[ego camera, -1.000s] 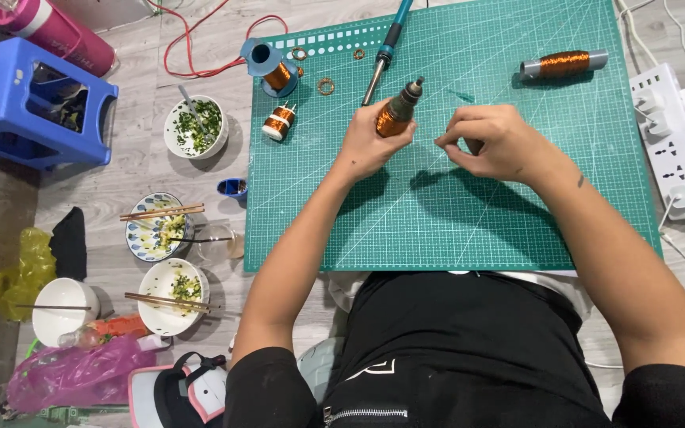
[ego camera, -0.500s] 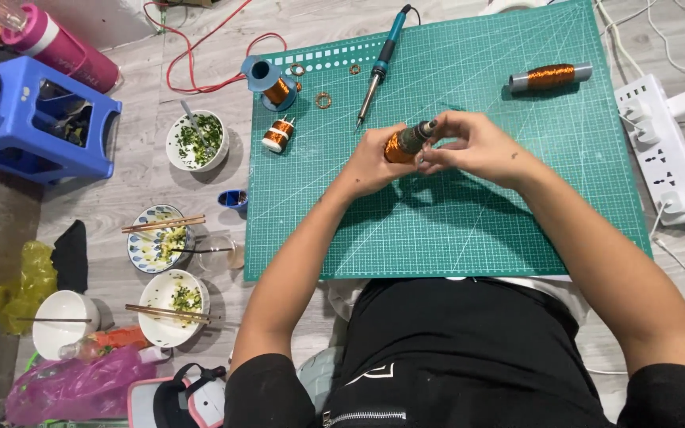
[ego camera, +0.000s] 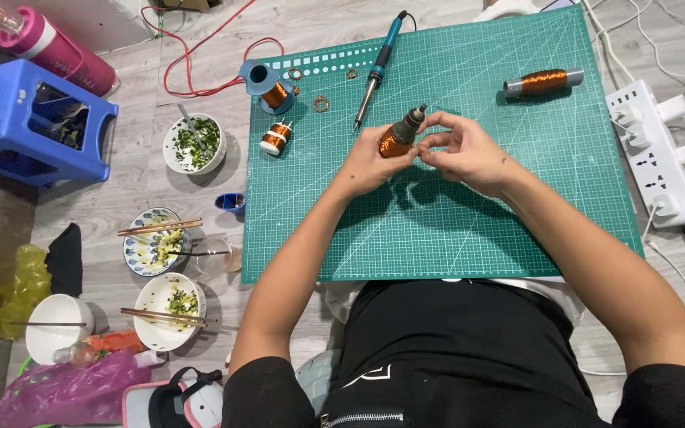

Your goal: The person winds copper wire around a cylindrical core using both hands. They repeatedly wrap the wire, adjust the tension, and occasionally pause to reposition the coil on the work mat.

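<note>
Hands meet over the green mat (ego camera: 469, 230): my left hand (ego camera: 366, 162) is wrapped around one copper wire spool (ego camera: 399, 136), and my right hand (ego camera: 461, 150) pinches at its top end, fingers closed. Beyond the grip I count one soldering iron (ego camera: 374, 75). Left of it sit two smaller spools (ego camera: 277, 136), and far right lies one long spool (ego camera: 543, 82).

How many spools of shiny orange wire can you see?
4: one spool in the left hand at, one lying top right on the green mat at, two at its top-left corner.
</note>
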